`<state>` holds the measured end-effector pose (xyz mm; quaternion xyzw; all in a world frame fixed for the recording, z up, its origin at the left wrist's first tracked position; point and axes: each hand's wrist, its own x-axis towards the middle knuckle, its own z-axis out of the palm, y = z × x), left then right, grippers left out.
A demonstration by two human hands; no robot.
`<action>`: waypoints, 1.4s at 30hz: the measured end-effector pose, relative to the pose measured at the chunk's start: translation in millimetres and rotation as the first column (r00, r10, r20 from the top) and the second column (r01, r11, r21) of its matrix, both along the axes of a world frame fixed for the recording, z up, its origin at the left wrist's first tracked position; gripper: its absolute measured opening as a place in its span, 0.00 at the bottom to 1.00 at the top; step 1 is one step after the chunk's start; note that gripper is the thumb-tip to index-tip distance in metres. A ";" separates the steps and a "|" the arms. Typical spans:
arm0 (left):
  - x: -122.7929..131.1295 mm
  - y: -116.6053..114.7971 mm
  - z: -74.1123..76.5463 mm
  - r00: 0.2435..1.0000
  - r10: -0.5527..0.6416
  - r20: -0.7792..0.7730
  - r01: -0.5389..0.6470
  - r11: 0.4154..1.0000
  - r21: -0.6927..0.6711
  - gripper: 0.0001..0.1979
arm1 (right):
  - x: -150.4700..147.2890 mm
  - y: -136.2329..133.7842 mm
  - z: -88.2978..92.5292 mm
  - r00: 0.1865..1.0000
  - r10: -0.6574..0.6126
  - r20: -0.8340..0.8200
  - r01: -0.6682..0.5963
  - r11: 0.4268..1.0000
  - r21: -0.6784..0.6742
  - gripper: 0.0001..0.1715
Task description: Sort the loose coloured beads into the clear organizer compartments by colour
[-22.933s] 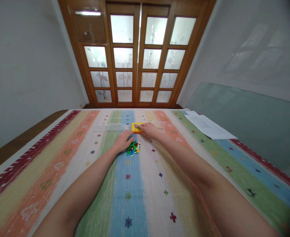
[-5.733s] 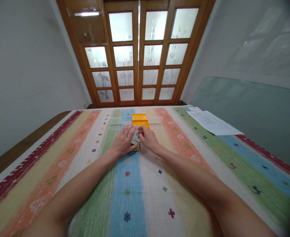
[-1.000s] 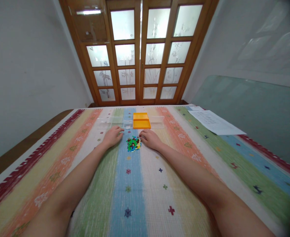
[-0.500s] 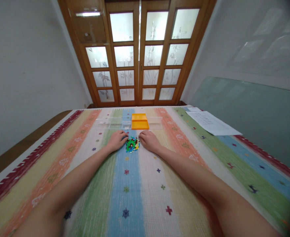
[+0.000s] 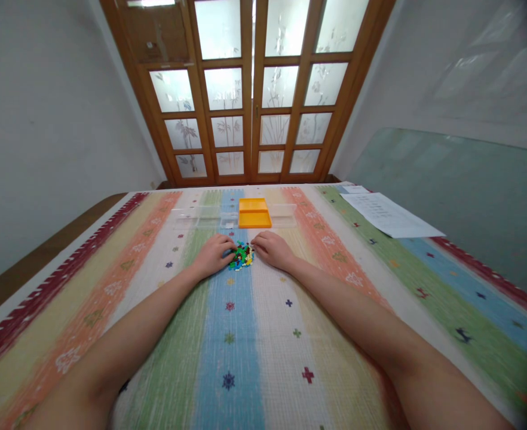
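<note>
A small heap of tiny coloured pieces [image 5: 242, 255], green, blue, yellow and dark, lies on the blue stripe of a striped cloth [image 5: 245, 334]. My left hand [image 5: 214, 254] rests knuckles-up against the heap's left side, its fingertips curled into the pieces. My right hand [image 5: 270, 248] lies against the heap's right side, fingers bent and pinched toward the pieces. What either hand's fingertips hold is too small to make out. Just beyond the heap sits an orange tray [image 5: 254, 213].
Clear plastic trays [image 5: 201, 217] flank the orange one, another clear tray [image 5: 285, 214] to its right. A printed sheet of paper [image 5: 386, 214] lies at the far right. A glass pane [image 5: 447, 197] leans on the right wall. Wooden glazed doors [image 5: 250, 89] stand behind.
Both hands have closed in on the heap from either side; a second ago the left hand lay farther left. The view has tilted down slightly.
</note>
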<state>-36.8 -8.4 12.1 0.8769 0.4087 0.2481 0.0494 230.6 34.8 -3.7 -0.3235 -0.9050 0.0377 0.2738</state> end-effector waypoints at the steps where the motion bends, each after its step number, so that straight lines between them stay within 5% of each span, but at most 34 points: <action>1: 0.7 -0.3 0.3 1.000 0.004 0.005 -0.004 1.000 -0.003 0.06 | 0.2 -0.1 -0.4 1.000 0.009 0.002 -0.009 1.000 0.000 0.10; 10: -1.2 2.4 -5.4 0.995 0.089 0.049 -0.085 0.993 -0.082 0.07 | -3.0 -4.3 4.8 0.990 0.120 0.075 -0.118 0.992 -0.036 0.16; 17: -1.0 3.7 -8.2 0.995 0.063 0.076 -0.056 0.995 -0.087 0.12 | -2.9 -5.0 5.9 0.990 0.118 0.076 -0.116 0.993 -0.032 0.11; 34: 0.7 -3.1 -1.1 0.997 0.082 0.016 -0.081 0.994 -0.079 0.08 | -0.1 2.1 -2.2 0.986 -0.167 -0.010 0.166 0.984 -0.062 0.06; 42: -1.9 0.5 -3.9 0.997 0.077 0.008 -0.076 0.994 -0.081 0.08 | -0.3 1.4 -1.2 0.999 -0.031 0.031 0.032 0.999 -0.041 0.08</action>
